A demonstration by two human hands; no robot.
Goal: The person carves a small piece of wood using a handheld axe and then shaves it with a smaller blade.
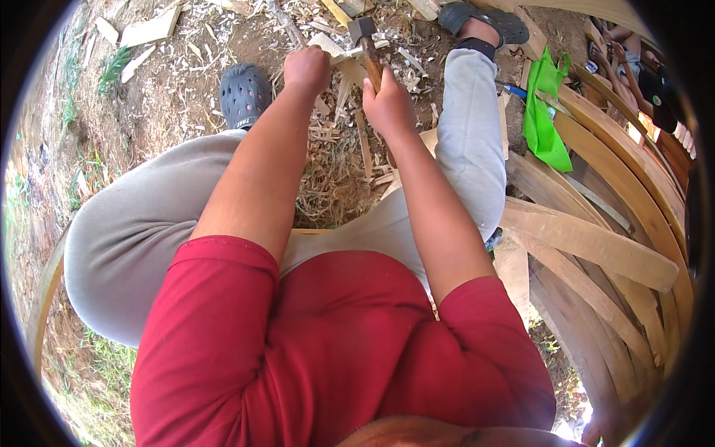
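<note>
My right hand [390, 103] is wrapped round the wooden handle of a hammer [369, 56]. Its dark, blocky metal head points away from me, at the top of the view. To the left of it, my left hand [306, 71] is closed in a fist, its knuckles toward me. What the fist grips is hidden beneath the fingers. A pale piece of wood [328, 45] lies right against the far side of that fist, close to the hammer head. Wood shavings [339, 134] cover the ground below both hands.
My shoes, one dark clog [245, 95] on the left, flank the work spot. Long curved planks [596, 246] are stacked on the right, with a bright green bag [545, 112] draped over them. Another person [633, 71] sits beyond. Loose boards [151, 27] lie at the far left.
</note>
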